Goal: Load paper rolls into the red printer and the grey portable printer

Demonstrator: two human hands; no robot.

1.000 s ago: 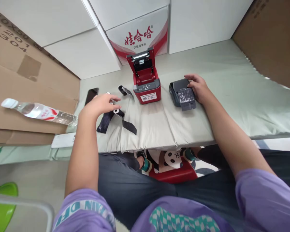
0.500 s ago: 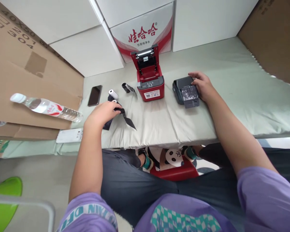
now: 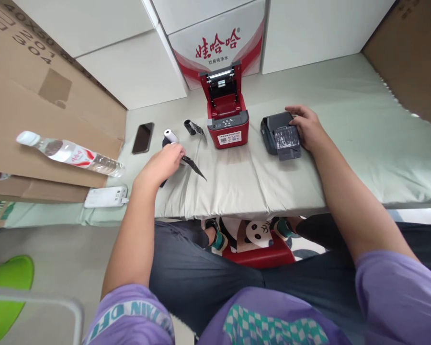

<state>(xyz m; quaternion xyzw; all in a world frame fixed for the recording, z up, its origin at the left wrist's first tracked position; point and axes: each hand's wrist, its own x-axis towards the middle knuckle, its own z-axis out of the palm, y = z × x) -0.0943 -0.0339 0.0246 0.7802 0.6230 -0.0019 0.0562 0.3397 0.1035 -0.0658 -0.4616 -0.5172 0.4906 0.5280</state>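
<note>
Left hand (image 3: 162, 164) closed on black strip (image 3: 193, 167), grey-green padded table (image 3: 345, 139) (white boxes (image 3: 129, 72) behind).

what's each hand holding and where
Left hand grips the black strip near its roll end. Right hand rests on the black printer's right side.

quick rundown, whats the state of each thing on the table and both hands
red printer: lid open, upright, paper bay looks empty
black printer: lid shut, printed paper out the front
right hand: resting on the black printer
left hand: closed on a black strip
white paper roll: lying on its side
phone: flat, screen dark
water bottle: on its side, capped
</note>
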